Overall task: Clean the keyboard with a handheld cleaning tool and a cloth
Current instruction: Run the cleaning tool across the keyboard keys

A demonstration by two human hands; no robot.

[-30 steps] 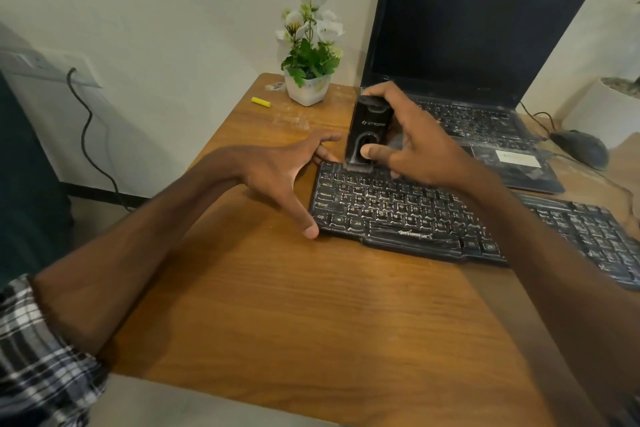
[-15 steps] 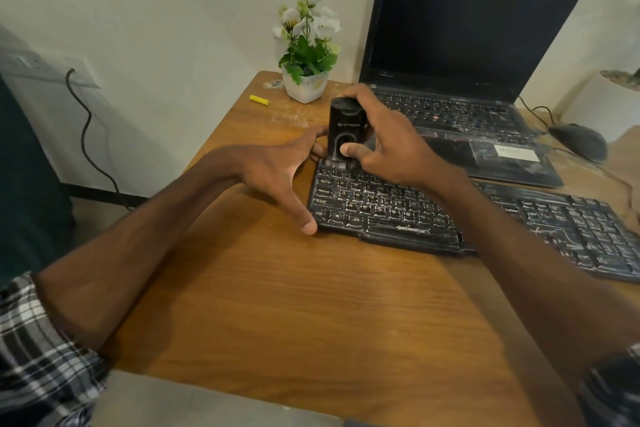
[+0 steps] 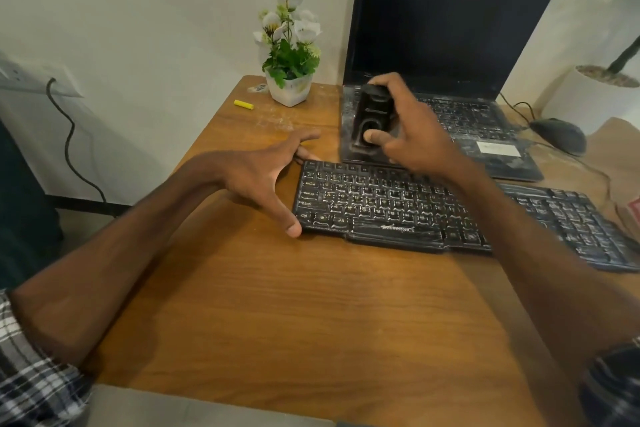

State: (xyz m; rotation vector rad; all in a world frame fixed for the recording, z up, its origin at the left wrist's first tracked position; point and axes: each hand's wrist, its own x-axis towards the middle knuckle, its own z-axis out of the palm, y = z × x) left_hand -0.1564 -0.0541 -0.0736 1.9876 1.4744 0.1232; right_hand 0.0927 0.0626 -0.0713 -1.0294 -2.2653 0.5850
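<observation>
Bare left arm (image 3: 138,236) and right arm (image 3: 526,253) reached forward from black-and-white plaid sleeves (image 3: 31,381). The left hand (image 3: 258,177) lay low, palm down, thumb and fingers straight and splayed wide. The right hand (image 3: 415,135), raised beyond it, gripped an upright black handheld cleaning tool (image 3: 372,114), thumb (image 3: 375,137) on its front.

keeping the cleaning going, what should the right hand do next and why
Probably lower the cleaning tool onto the dusty keyboard's top-left keys: the right hand holds it over the laptop's edge, while the left hand braces the keyboard.
</observation>
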